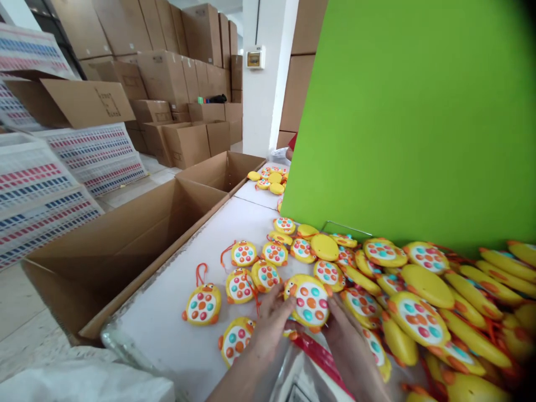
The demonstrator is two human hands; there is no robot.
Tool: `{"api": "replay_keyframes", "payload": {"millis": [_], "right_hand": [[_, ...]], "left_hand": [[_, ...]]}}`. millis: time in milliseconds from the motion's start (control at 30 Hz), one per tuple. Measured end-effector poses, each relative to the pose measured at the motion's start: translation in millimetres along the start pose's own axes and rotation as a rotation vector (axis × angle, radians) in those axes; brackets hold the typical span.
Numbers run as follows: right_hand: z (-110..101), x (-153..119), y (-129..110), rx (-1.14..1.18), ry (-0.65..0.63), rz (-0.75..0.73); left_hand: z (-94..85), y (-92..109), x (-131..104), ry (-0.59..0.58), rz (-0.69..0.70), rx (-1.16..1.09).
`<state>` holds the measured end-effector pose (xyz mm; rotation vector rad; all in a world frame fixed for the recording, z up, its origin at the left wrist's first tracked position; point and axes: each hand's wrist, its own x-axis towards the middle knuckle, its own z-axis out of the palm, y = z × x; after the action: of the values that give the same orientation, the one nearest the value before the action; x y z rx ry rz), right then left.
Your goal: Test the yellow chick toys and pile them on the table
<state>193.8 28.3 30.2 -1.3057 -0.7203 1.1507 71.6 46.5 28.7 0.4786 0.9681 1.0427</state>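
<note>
A yellow duck-shaped push-button toy [310,302] is held face up above the table, its white panel of coloured buttons toward me. My left hand [269,322] grips its left edge, thumb by the duck's head. At the opposite edge, my right hand [340,329] is closed on the toy, its fingers partly hidden. Beneath my wrists lies a clear plastic bag [299,379] with a red strip. Several similar toys, one with an orange cord [202,306], lie to the left; a large heap of them [427,285] spreads to the right.
An open cardboard box [138,240] stands along the table's left edge, with another box [234,167] behind it. A green panel [410,117] rises behind the heap. White plastic [87,379] lies at lower left. Stacked cartons [163,78] fill the background.
</note>
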Motion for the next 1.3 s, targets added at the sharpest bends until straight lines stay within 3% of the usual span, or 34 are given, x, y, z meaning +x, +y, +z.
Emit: {"api": "replay_keyframes", "payload": {"millis": [100,167,233,400,600,700,767,867,967,1100,1200,1300], "right_hand": [[-4,-6,3,0.241,0.026,0.138],[-4,-9,5,0.352,0.046,0.196],[-5,-12,6,0.377,0.029,0.213],[-12,-13,1,0.253,-0.049,0.253],[0,-19,-11,-0.021,-0.163,0.112],[9,-13,-7,-0.071,-0.188,0.087],[14,3,0,-0.283,-0.237,-0.016],[20,46,9,-0.652,-0.222,-0.271],[34,97,13,-0.777,-0.154,-0.404],[63,147,10,-0.805,-0.16,-0.465],[78,165,7,-0.776,-0.163,-0.454],[79,172,0,-0.707,-0.112,-0.388]], "left_hand": [[-3.5,11,-8,-0.177,0.154,0.17],[-6.1,14,-12,-0.199,0.233,0.275],[-10.0,14,-14,-0.203,0.222,0.311],[-23.2,14,-10,-0.311,0.113,0.314],[-27.4,11,-11,-0.354,0.147,0.265],[-30.0,13,-8,-0.301,0.198,0.274],[-35.6,20,0,-0.186,0.261,0.313],[-49.3,37,22,0.043,0.416,0.448],[-62.3,51,46,0.184,0.514,0.596],[-72.6,49,62,0.253,0.582,0.71],[-79.0,39,60,0.296,0.645,0.75],[-82.2,36,49,0.256,0.684,0.752]]}}
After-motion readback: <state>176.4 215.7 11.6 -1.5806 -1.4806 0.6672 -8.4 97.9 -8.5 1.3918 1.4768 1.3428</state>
